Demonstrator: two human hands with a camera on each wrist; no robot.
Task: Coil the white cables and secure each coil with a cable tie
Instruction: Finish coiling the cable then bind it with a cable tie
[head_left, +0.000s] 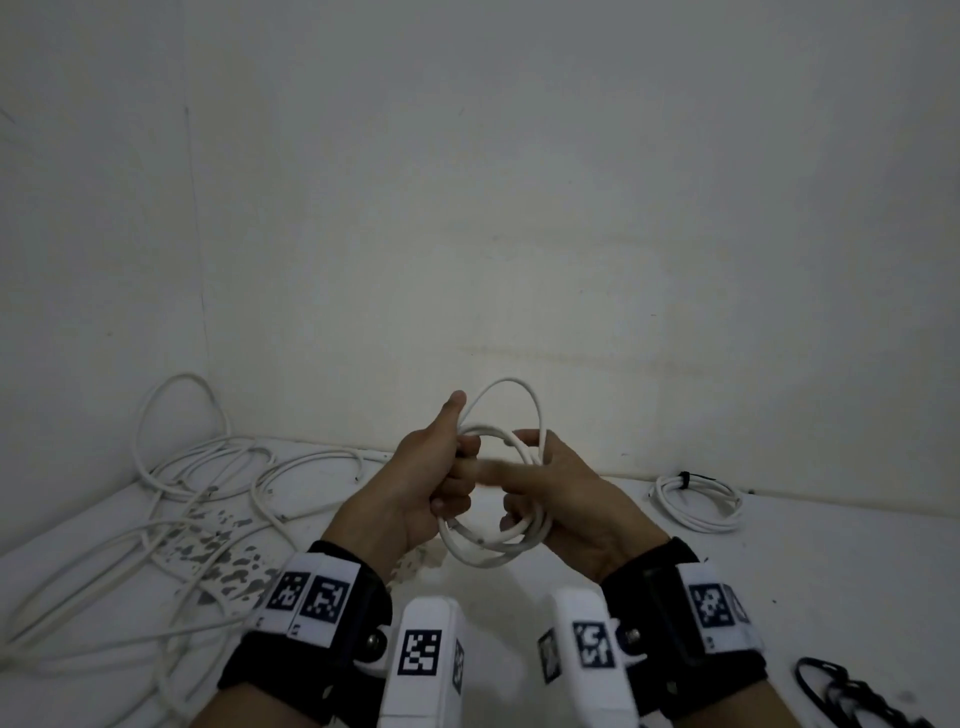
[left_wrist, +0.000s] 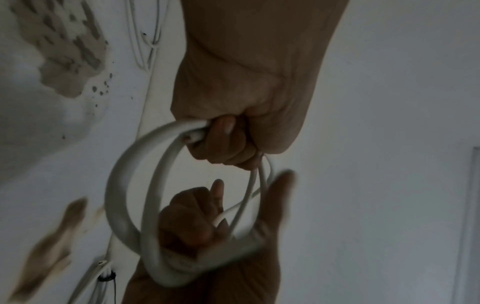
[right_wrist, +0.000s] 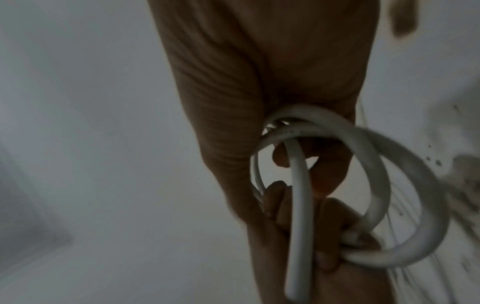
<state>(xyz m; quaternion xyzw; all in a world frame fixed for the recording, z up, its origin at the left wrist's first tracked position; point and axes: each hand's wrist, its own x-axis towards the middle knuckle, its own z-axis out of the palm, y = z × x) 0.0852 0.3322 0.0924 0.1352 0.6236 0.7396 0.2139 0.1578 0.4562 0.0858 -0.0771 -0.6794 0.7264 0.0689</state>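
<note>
A white cable coil of several loops hangs in the air between my two hands, above the white floor. My left hand grips the loops on the coil's left side with curled fingers, its thumb pointing up along one strand. My right hand holds the coil's right side with fingers curled round the strands, its index finger stretched left and blurred. In the left wrist view the left fingers clamp the coil. The right wrist view shows the right fingers hooked through the coil.
Loose white cables sprawl over the floor at the left, up into the wall corner. A coiled white cable bound with a black tie lies at the right by the wall. Black cable ties lie at the bottom right.
</note>
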